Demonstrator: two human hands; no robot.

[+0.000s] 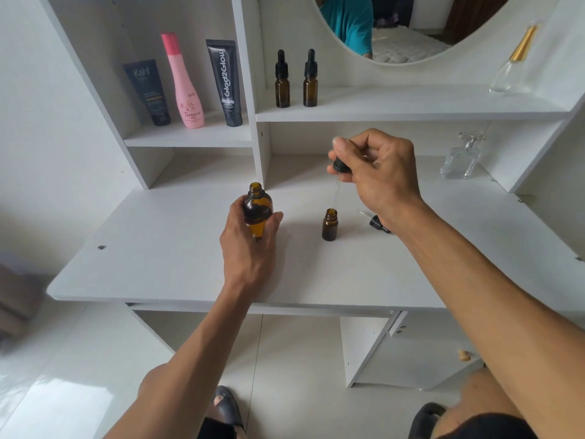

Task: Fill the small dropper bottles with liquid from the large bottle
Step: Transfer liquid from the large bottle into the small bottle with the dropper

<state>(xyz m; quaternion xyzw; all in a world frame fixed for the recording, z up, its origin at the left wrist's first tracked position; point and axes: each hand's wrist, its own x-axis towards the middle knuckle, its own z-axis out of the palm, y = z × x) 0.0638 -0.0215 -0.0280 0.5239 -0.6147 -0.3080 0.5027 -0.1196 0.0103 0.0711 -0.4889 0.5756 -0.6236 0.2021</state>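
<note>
- Pipette tip sits right at the mouth of the open small bottle, which stands mid-tabletop; right hand pinches the bulb, fingers curled round it.
- Left hand grips the uncapped large bottle, left of the small one and nearer the shelf wall.
- Squeeze slowly, keep the tip centred over the neck; the unheld small bottle would tip easily.
- A spare dropper cap lies just right; two capped bottles wait on the shelf.

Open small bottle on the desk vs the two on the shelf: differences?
The desk bottle is uncapped, with a dropper held over its mouth by the right hand; the shelf bottles are capped and untouched. The desk bottle looks shorter without a cap. All are amber glass and upright.
</note>
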